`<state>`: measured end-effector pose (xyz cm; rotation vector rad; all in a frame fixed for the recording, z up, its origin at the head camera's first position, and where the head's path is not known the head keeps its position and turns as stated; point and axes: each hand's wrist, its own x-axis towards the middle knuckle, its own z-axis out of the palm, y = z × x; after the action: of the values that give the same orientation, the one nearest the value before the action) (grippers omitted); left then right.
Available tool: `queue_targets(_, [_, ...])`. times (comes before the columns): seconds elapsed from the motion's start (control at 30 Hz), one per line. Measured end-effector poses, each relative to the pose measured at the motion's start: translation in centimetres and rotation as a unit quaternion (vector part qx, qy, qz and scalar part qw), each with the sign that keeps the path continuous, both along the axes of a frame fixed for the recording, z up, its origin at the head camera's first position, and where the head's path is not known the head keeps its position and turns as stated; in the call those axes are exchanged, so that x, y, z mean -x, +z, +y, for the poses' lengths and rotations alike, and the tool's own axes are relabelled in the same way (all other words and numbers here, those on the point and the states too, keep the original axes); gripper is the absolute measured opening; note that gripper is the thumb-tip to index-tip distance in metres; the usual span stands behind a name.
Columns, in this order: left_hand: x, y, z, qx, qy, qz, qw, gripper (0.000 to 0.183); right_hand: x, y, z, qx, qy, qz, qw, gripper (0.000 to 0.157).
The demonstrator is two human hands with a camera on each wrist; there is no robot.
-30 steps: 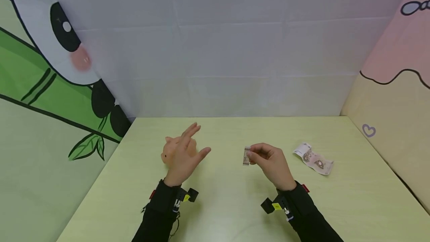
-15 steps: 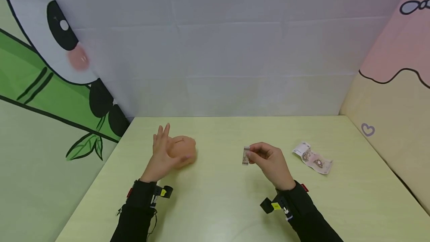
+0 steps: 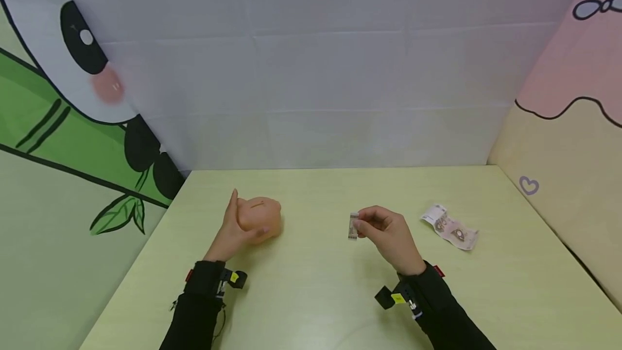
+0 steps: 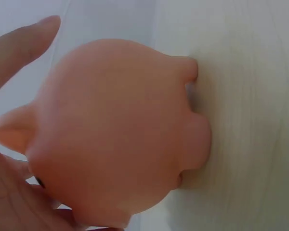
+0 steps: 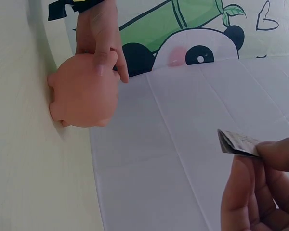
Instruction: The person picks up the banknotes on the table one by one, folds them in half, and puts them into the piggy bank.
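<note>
Pale-yellow desk (image 3: 311, 290): toward far-left corner, my left hand (image 3: 230, 235) grips round orange-pink pig figure (image 3: 264, 212); right hand (image 3: 392, 237) pinches small folded paper banknote (image 3: 352, 227).

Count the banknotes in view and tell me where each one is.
2. A folded note, pinched by the right hand; a creased note, lying on the table to that hand's right. Another could be hidden inside the fold.

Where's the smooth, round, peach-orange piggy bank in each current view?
Head: the piggy bank is left of and below centre.
Left wrist: the piggy bank, large, just left of centre.
Right wrist: the piggy bank, left, slightly above centre.
Shared landmark: the person's bare left hand, against it in all three.
</note>
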<state>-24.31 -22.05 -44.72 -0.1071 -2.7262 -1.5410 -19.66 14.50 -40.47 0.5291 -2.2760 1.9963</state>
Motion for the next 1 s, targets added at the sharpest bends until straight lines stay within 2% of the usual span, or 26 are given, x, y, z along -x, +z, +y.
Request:
queue_targets(0.1, [0.4, -0.4, -0.1, -0.017, 0.002, -0.002, 0.9999, 0.127, 0.0, 0.0, 0.0, 0.000, 0.000, -0.002, 1.000, 0.018])
queue_targets(0.3, [0.7, -0.9, -0.3, -0.013, 0.004, -0.007, 0.9999, 0.121, 0.0, 0.0, 0.1, 0.003, 0.001, 0.001, 1.000, 0.017])
queue_targets(0.47, [1.1, -1.1, -0.3, -0.027, -0.003, 0.012, 0.9996, 0.090, 0.1, -0.1, 0.1, 0.001, 0.000, 0.000, 1.000, 0.017])
queue_targets(0.53, [1.1, -1.1, -0.3, -0.033, 0.000, 0.011, 0.9994, 0.084, 0.1, -0.1, 0.1, 0.000, 0.000, 0.000, 1.000, 0.018])
queue_targets(0.67, [0.9, -1.0, -0.2, -0.033, 0.007, 0.005, 0.9994, 0.085, 0.1, 0.0, 0.1, 0.001, 0.003, 0.005, 1.000, 0.018])
queue_targets(0.8, [0.7, -0.9, 0.0, -0.035, 0.000, 0.007, 0.9994, 0.083, 0.0, -0.1, 0.2, 0.004, 0.006, 0.010, 1.000, 0.017])
queue_targets(1.0, [0.5, -0.9, 0.9, -0.033, -0.002, -0.009, 0.9994, 0.092, -0.1, -0.1, 0.2, 0.004, 0.006, 0.011, 1.000, 0.018])
